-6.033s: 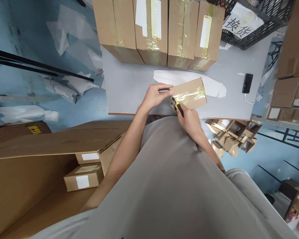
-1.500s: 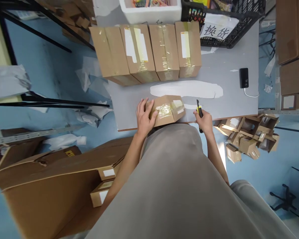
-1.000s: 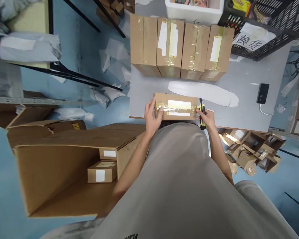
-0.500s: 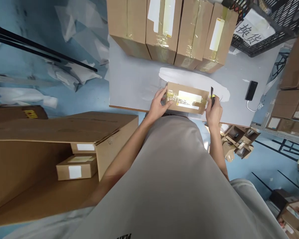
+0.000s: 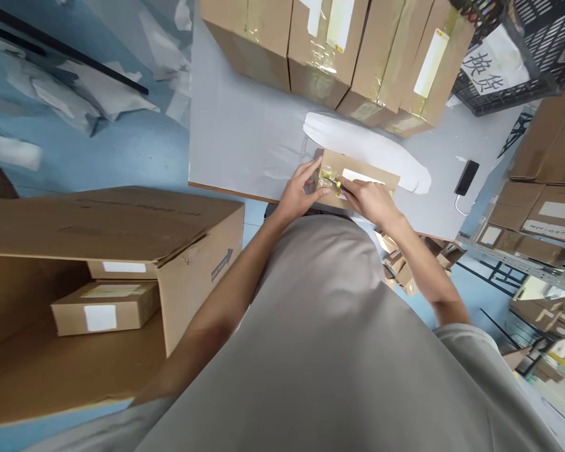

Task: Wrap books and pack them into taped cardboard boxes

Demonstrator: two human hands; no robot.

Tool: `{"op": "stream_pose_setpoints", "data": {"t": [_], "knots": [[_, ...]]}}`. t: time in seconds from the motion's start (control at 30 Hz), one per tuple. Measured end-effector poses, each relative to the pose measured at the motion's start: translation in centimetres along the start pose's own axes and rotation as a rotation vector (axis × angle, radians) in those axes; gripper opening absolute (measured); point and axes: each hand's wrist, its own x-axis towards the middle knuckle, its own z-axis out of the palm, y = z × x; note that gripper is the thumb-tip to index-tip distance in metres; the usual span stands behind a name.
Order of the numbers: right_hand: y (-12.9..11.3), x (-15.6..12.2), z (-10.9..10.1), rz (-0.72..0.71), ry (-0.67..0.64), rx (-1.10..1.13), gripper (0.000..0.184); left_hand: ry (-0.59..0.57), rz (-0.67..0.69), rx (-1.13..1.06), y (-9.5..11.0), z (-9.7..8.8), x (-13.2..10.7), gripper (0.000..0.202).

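1. Brown cardboard is what we have in hand: a small taped box [image 5: 358, 182] lies flat on the grey table [image 5: 245, 138], near its front edge and close to our body, with a white label on its top face.

2. Our left hand [image 5: 301, 191] holds the box's left end. The fingers are curled loosely round that end and the thumb rests on the top, so the hand is half closed and touching the cardboard.

3. Our right hand [image 5: 370, 199] lies over the top of the box, closed round a yellow and black utility knife [image 5: 338, 184]. Only the knife's front part shows beyond the fingers. Its tip points left, at the glossy tape by the left end, just beside the left thumb. We cannot tell whether the blade is touching the tape.

4. Behind the box a white patch [image 5: 362, 141] lies on the table, partly under the box's far edge.

5. Further back a row of larger taped cartons [image 5: 339, 50] stands side by side along the far edge of the table.

6. To the right, a black phone [image 5: 466, 177] lies on the table with a white cable, well apart from the box. Behind it stands a black crate [image 5: 522, 56] bearing a white paper sign.

7. On the floor to our left a big open carton [image 5: 122, 232] lies on its side with smaller labelled boxes [image 5: 106, 307] inside it.
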Motion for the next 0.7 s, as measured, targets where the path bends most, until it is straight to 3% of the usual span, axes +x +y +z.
{"op": "stream_pose_setpoints", "data": {"t": [0.37,0.7], "knots": [[-0.3,0.6,-1.7,-0.065,-0.1,-0.168,0.055,0.033,0.065,-0.038,-0.3,0.3,-0.5,0.097],[-1.1,1.8,-2.9,-0.086,-0.133,-0.217,0.053,0.045,0.023,-0.098,0.0,0.3,0.0,0.103]]}}
